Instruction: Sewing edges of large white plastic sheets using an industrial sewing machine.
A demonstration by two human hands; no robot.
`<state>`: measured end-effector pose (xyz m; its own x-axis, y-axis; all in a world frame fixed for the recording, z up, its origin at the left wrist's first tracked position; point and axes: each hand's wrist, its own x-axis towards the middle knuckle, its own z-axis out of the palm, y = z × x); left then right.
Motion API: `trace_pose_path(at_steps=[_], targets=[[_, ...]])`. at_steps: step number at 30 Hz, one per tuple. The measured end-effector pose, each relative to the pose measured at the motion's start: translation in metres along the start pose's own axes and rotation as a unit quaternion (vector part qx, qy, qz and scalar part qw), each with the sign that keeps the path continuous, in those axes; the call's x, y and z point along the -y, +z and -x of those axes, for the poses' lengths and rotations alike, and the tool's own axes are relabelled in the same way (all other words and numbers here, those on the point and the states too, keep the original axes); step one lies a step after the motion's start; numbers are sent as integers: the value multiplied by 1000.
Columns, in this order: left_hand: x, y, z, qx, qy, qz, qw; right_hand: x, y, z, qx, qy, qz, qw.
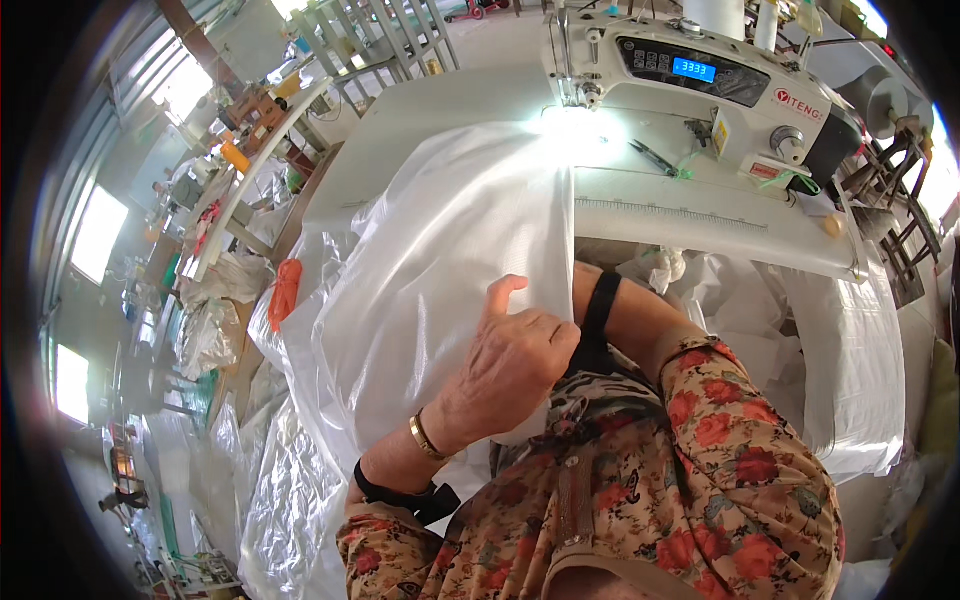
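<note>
A large white woven plastic sheet [430, 220] runs from under the lit needle area of a sewing machine [740, 125] down toward my lap. Its right edge hangs almost straight. My left hand [515, 355] is closed at that edge, with the index finger bent upward over the sheet and the other fingers curled round the material. My right forearm [640, 315], with a black strap at the wrist, reaches in from the right behind the sheet. The sheet hides my right hand. Bright light washes out the needle and presser foot.
Black thread snips [655, 158] and green thread lie on the machine bed. A ruler strip [680, 213] follows its front edge. More white sheeting [850, 360] hangs at the right. An orange bundle of cord [286, 293] lies at the left, near a cluttered bench. Behind stands a metal chair [385, 45].
</note>
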<state>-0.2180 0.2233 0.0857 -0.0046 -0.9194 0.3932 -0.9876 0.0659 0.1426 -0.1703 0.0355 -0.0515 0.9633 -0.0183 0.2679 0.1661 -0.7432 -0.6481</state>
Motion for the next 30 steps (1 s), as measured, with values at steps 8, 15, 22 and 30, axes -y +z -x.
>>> trace_pose_path(at_steps=[8, 15, 22, 30], targets=[[11, 37, 31, -10, -31, -18, 999, 27, 21, 53, 83, -20, 3, 996], [2, 31, 25, -46, -26, 3, 999, -28, -125, -3, -137, 116, 221, 958], [-6, 32, 15, -54, -24, 5, 998, -50, -123, -79, -62, 206, 334, 918], [-10, 59, 12, -52, -6, 38, 998, -54, -116, -94, -8, 262, 431, 863]])
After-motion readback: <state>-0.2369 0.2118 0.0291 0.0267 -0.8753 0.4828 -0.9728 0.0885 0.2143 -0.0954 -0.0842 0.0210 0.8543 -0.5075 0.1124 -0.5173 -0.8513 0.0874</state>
